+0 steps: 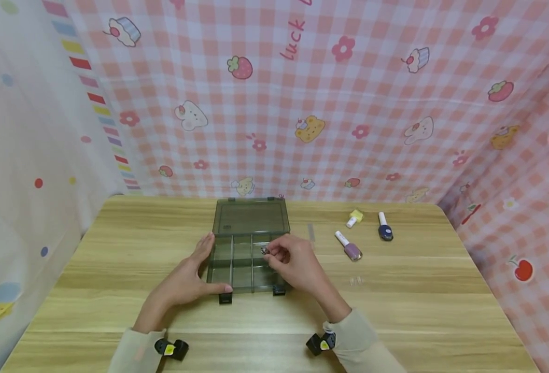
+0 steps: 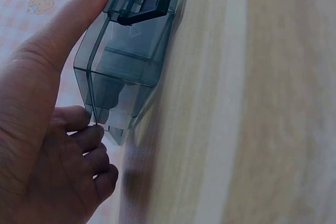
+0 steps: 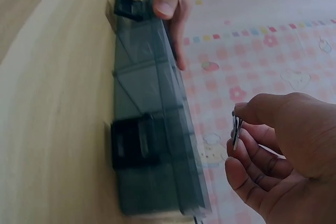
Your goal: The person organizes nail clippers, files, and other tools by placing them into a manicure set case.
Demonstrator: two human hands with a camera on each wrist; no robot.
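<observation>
A translucent dark green compartment box (image 1: 242, 282) lies on the table with its lid (image 1: 252, 216) folded back. My left hand (image 1: 185, 277) holds its left end, the thumb on the front edge near a black latch (image 1: 225, 298) and the fingers along the side. My right hand (image 1: 297, 263) pinches a small silver nail clipper (image 3: 236, 129) between thumb and fingers, above the right-hand compartments. In the right wrist view, the clipper is clear of the box wall. Dividers (image 1: 252, 264) split the inside; the right hand hides part of the right compartments.
Right of the box lie three nail polish bottles: yellow (image 1: 356, 215), purple (image 1: 352, 251) and dark blue (image 1: 385, 231). A translucent strip (image 1: 311, 232) lies beside the lid. Small clear pieces (image 1: 355, 281) lie nearer the front. A patterned cloth (image 1: 274, 103) hangs behind the table.
</observation>
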